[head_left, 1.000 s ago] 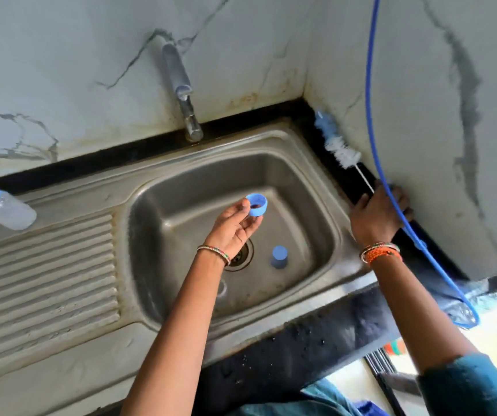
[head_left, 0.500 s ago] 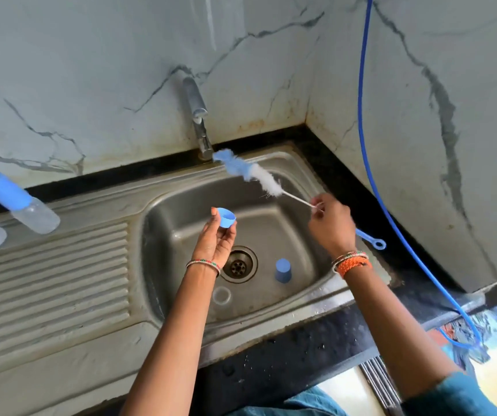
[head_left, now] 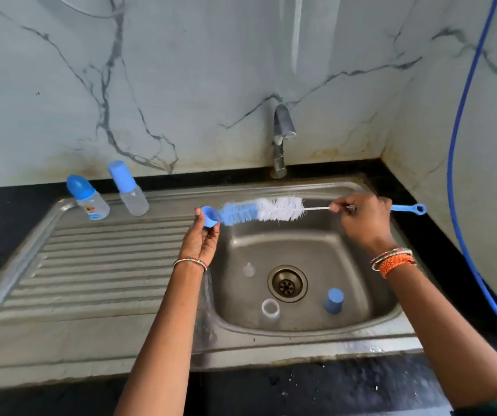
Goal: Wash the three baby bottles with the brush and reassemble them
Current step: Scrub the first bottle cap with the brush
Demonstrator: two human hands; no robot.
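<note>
The left hand (head_left: 200, 240) is raised at the left edge of the sink basin (head_left: 358, 283), palm turned toward the camera, fingertips pinching a small blue ring cap (head_left: 209, 216) with its opening facing right. The right hand (head_left: 361, 219) is level with it across the basin, fingers curled round the wire shank of the bottle brush (head_left: 266, 210), whose blue loop handle sticks out past the hand to the right. The brush lies nearly level between the 2 hands, its blue bristle tip touching or just entering the cap's mouth; which one cannot be told.

Below the hands, on the basin floor, a clear teat (head_left: 249, 269) lies left of the drain (head_left: 287, 283), a white ring (head_left: 270, 307) sits nearer the camera, and a blue cover (head_left: 333, 300) stands below the right wrist. Left of the left hand, well apart at the far end of the ribbed drainboard (head_left: 91, 265), stand 2 capped baby bottles (head_left: 90, 198) (head_left: 129, 189) side by side. The tap (head_left: 280, 139) rises behind the brush. A blue hose (head_left: 457, 181) hangs down the wall to the right of the right hand, over the black desk (head_left: 439, 235).
</note>
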